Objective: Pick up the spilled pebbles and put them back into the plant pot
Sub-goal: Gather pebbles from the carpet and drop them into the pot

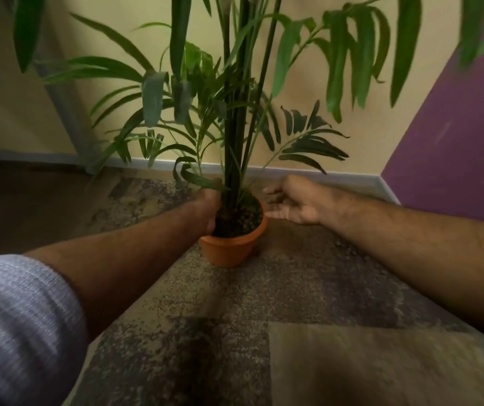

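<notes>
A small terracotta plant pot (229,252) stands on the carpet, filled with dark pebbles (242,222) around the green stems of a tall palm-like plant (236,127). My left hand (210,210) is at the pot's left rim, pressed against the stems; its fingers are hidden behind them. My right hand (296,202) hovers just right of the rim, palm turned toward the pot, fingers loosely spread and nothing visible in it. A few small dark specks lie on the carpet beside the pot's right base (256,253); blur keeps me from telling whether they are pebbles.
A patchy brown and grey carpet (293,317) covers the floor. Behind the pot run a grey skirting board (293,174), a yellow wall and a purple wall section (454,148) at the right. Leaves hang low over the pot.
</notes>
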### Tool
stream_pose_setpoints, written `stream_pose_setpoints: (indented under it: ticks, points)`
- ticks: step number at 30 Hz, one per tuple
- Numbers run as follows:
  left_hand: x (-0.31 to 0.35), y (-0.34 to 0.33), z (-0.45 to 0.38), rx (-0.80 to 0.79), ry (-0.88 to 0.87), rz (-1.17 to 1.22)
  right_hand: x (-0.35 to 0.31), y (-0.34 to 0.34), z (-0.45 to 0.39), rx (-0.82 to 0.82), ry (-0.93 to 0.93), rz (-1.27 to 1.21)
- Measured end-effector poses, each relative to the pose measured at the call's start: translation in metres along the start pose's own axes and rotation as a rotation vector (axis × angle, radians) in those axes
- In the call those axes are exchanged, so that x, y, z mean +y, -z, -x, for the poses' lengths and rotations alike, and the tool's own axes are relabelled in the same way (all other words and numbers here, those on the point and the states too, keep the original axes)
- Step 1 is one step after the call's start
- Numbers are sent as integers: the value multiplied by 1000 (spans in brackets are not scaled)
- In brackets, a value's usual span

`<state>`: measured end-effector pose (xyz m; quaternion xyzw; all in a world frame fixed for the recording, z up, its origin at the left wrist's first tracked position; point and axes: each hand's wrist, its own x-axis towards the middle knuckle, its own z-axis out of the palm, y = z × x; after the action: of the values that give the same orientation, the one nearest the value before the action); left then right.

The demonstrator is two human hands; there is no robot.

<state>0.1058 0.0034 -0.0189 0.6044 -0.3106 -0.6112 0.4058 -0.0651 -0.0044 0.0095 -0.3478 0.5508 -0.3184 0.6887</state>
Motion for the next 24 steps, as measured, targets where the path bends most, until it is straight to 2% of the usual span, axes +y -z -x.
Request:
stream_pose_setpoints:
  ticks: [2,5,9,13,16,18,20,22,24]
  points:
    - [2,1,9,-69,3,-24,-5,10,8,51,15,30]
    - [-1,5,9,-78,-13,-103,-11,28,15,117,28,87]
    - [-11,7,7,89,-98,-220,-16,47,18,167,23,139]
    - [-26,8,9,377,-328,-620,-17,70,14,199,20,201]
    - [-42,-9,19,486,-539,-835,-13,91,14,205,19,242]
    - [-55,-29,24,444,-692,-889,-9,110,14,215,15,273]
    - [-69,-53,23,307,-791,-927,-2,130,14,217,1,298]
    - [-85,-78,17,152,-790,-979,7,151,12,226,-13,327]
    - [-104,-101,7,12,-714,-1031,17,173,6,259,-20,363]
